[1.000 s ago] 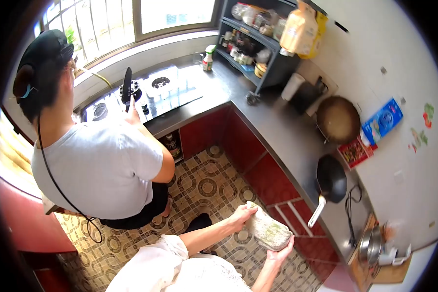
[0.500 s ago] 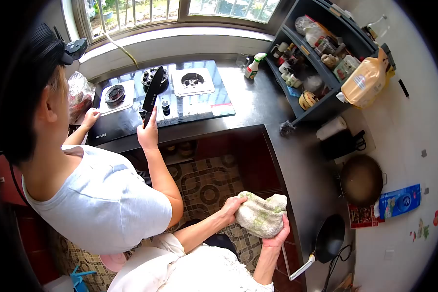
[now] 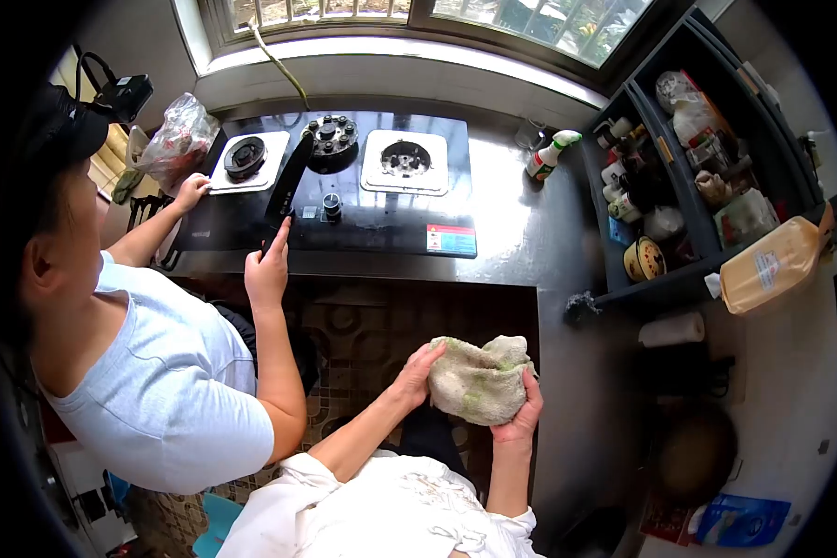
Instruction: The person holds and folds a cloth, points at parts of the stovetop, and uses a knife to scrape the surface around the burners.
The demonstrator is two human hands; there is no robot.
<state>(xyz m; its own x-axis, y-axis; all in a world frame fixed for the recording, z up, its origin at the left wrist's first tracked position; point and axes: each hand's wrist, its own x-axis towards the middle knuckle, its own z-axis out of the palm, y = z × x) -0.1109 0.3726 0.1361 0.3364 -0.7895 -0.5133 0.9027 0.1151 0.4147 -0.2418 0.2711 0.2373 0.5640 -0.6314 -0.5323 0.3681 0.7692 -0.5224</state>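
A crumpled, greyish-white cloth [image 3: 479, 383] with green stains is held up in front of my body, above the floor. My left hand [image 3: 417, 377] grips its left edge. On the opposite side, my right hand [image 3: 523, 414] is closed around the cloth's lower right part. The inner fingers of both hands are partly hidden by the fabric.
On my left, a person in a light shirt holds a black-bladed knife [image 3: 290, 177] over the gas stove [image 3: 372, 228]. A plastic bag [image 3: 179, 139] sits beside the stove. The dark counter [image 3: 567, 372] carries a spray bottle [image 3: 551, 156] and a shelf [image 3: 660, 177].
My view has turned left, so the stove, spray bottle and shelf appear farther right. The cloth stays in both my hands. The other person's knife remains over the stove.
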